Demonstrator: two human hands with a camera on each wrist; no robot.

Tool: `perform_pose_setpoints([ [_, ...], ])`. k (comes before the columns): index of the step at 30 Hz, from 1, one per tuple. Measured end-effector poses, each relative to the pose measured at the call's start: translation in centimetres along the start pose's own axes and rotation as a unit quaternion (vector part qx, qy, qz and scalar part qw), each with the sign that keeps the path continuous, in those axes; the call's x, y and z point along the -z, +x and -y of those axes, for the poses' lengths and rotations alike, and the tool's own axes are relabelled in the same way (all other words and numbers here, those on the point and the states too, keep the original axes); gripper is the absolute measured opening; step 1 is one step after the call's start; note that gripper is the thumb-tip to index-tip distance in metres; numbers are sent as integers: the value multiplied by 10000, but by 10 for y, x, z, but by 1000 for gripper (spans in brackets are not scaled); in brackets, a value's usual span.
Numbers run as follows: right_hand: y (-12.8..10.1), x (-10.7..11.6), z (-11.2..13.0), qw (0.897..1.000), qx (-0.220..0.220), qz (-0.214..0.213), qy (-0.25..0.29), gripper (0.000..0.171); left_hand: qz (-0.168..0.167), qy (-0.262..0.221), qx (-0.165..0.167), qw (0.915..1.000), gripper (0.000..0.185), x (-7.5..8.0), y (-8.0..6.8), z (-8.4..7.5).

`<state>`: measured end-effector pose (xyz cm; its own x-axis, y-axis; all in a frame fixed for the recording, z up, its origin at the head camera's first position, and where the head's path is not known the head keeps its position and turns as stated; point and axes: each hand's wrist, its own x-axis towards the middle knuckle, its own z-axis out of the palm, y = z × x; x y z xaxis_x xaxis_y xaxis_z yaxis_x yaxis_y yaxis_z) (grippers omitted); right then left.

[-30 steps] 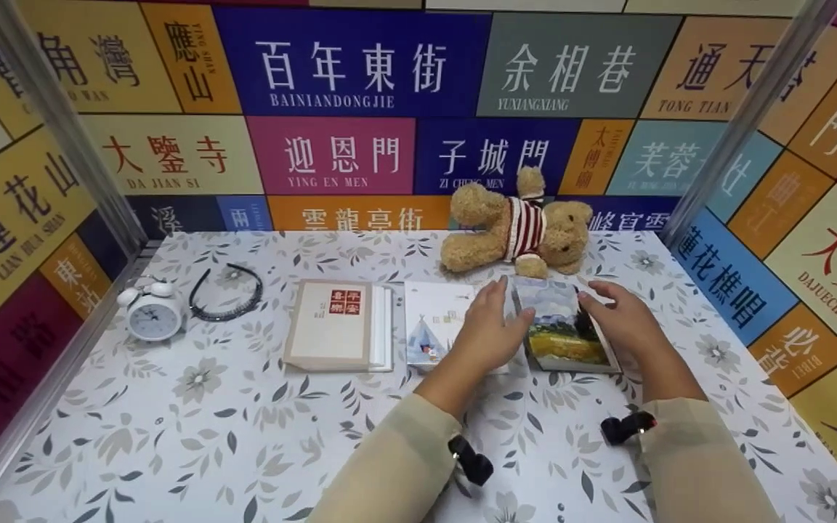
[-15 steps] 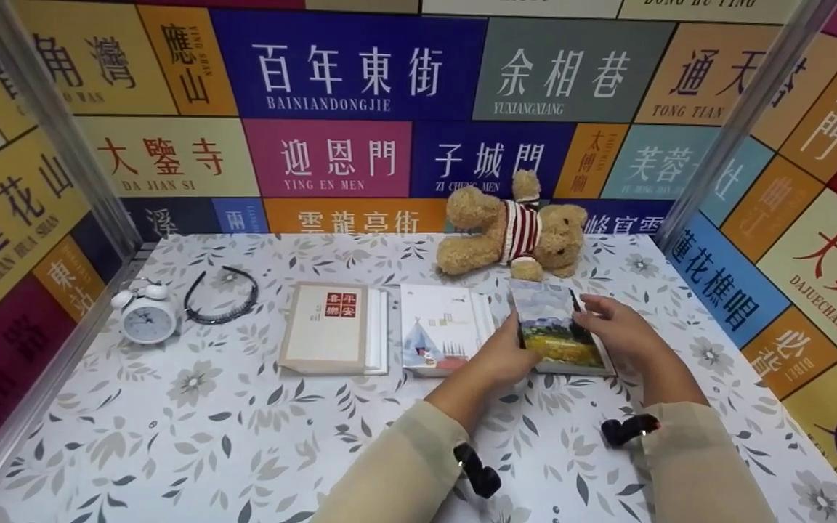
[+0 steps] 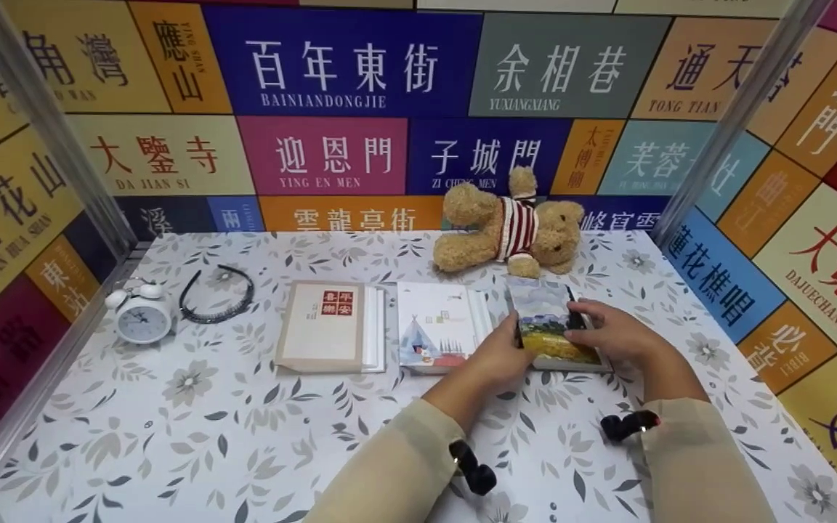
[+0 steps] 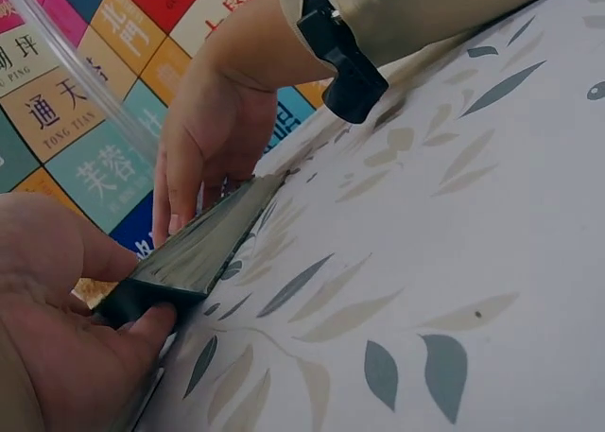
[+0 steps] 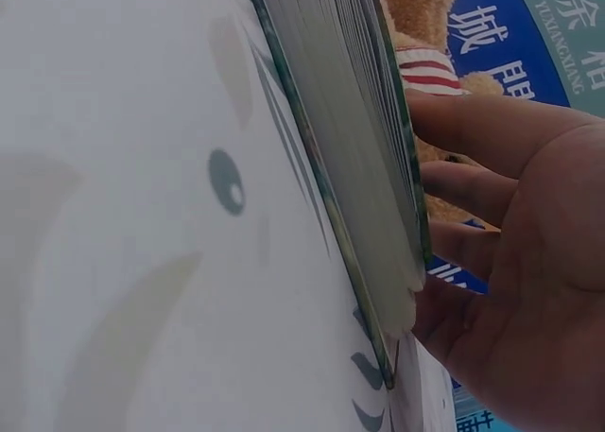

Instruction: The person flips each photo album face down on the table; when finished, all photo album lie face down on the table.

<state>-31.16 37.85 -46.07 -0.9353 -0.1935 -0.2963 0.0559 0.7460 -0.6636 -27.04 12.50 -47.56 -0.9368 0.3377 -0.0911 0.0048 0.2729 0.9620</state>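
Floral table (image 3: 171,436): a teddy bear (image 3: 509,229) lies by the back edge, two pale books (image 3: 331,327) sit left. Both hands, left hand (image 3: 495,359) and right hand (image 3: 618,335), grip a landscape-covered book (image 3: 546,323) near the right edge, lying flat.

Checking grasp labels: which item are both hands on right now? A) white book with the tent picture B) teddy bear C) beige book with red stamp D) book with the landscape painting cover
D: the left hand grips the left edge and the right hand the right side of the landscape-cover book; the other two books and the bear lie untouched.
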Motion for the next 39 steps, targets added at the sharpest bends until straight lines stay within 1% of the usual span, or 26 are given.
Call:
perform_pose_setpoints([
  [2,0,0,3,10000,-20,-19,-80,85,28,-41,-51,10000,68,0,0,-1],
  [4,0,-1,6,9999,-36,-14,-112,86,-34,-190,-90,9998,70,1,-1,-2],
  [5,0,-1,8,10000,-58,-5,-69,86,-95,-329,-113,9994,71,2,-1,-3],
  [7,-1,-2,13,10000,-85,33,26,87,-249,-695,-39,9973,74,2,-1,-5],
  [10,-2,-4,20,9995,-91,120,291,89,-528,-1275,69,9904,76,2,-2,-8],
  [13,-3,-7,24,9994,-109,108,307,91,-638,-1740,287,9823,72,0,-2,-10],
  [15,-3,-7,27,9997,-109,69,194,92,-629,-1948,505,9775,71,0,-1,-10],
  [17,-4,-8,29,9999,-114,-6,23,92,-545,-2165,699,9722,70,0,0,-9],
  [19,-5,-9,33,9999,-131,-51,-66,91,-446,-2408,810,9662,70,0,0,-8],
  [22,-7,-10,39,9997,-194,-127,-34,90,-304,-2659,772,9604,68,1,1,-7],
  [25,-10,-11,47,9997,-140,-177,59,88,-210,-2911,614,9545,65,2,2,-8],
  [27,-12,-12,54,9996,-45,-170,217,86,-207,-2984,488,9530,62,2,3,-8],
  [30,-15,-14,62,9990,101,-138,416,83,-322,-2889,352,9562,58,2,2,-8],
  [32,-16,-16,67,9982,115,-136,572,82,-408,-2758,309,9598,56,2,2,-9],
  [34,-17,-18,72,9977,145,-179,644,82,-480,-2685,312,9616,54,3,0,-11],
  [37,-18,-21,75,9964,240,-268,765,83,-518,-2703,322,9608,53,3,0,-13],
  [39,-20,-23,78,9952,339,-309,861,83,-555,-2650,295,9622,53,4,0,-13],
])
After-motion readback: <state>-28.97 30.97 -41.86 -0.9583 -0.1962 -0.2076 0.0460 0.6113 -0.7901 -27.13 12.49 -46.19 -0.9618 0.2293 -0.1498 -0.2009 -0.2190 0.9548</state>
